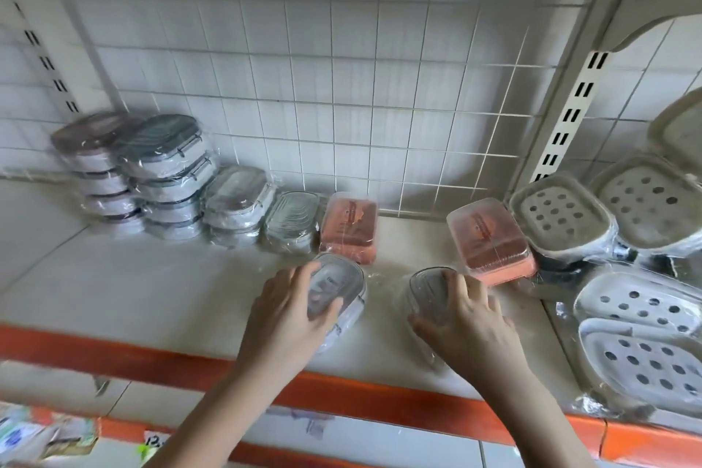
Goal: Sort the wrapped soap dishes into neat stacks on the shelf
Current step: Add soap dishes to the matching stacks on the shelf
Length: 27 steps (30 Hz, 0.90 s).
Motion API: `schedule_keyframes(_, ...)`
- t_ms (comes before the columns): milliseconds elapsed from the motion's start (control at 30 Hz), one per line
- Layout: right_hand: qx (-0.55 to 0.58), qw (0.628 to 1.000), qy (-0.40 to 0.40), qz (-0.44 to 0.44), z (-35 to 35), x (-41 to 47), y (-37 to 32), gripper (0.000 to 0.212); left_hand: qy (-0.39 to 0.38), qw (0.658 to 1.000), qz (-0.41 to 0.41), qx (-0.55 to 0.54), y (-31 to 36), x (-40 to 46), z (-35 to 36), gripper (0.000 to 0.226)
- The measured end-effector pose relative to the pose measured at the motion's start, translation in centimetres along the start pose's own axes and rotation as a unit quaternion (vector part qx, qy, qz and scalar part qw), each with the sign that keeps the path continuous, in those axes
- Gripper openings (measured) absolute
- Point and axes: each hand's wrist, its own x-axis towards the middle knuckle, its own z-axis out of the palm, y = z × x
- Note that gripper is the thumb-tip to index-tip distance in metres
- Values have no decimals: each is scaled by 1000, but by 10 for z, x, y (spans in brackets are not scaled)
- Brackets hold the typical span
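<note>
My left hand grips a wrapped grey soap dish near the front of the white shelf. To its right, my right hand holds a second wrapped grey soap dish, standing on the shelf. Behind them sit two pink wrapped soap dishes, one at the back centre, one tilted to the right. At the back left stand tall stacks of grey wrapped dishes, with a shorter stack and a low one beside them.
Beige perforated soap dishes in plastic wrap crowd the shelf's right end, several more lying at the front right. A wire grid backs the shelf. The orange front edge runs below my wrists.
</note>
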Motion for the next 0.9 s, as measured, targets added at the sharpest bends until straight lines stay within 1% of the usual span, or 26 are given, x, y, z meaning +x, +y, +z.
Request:
schedule_keyframes(67,2,1000,-28,-8,-1,4,1,72,-68,995,0,69,1,8,3,85)
schedule_keyframes(100,7,999,-36,-8,-1,5,3,72,-76,993,2,93,-1,9,7,88)
schedule_keyframes(167,12,999,-37,-5,-1,5,5,73,-58,994,7,92,-7,10,13,84)
schedule_keyframes(233,11,1000,-18,0,1,2,5,75,-34,995,21,91,-12,7,16,76)
schedule_keyframes(367,27,999,29,6,4,-3,3,73,-64,994,34,85,-16,4,13,76)
schedule_keyframes(500,50,996,75,-2,6,-8,2,72,-17,999,34,32,-18,0,12,62)
schedule_keyframes(633,97,989,106,-20,11,-10,-6,73,40,999,34,2,-21,-5,2,62)
schedule_keyframes(733,121,984,124,-33,15,-9,-23,72,78,996,35,14,-33,-4,-14,62)
schedule_keyframes(900,139,981,121,-53,27,-11,-65,70,91,995,17,42,-71,-4,-41,62)
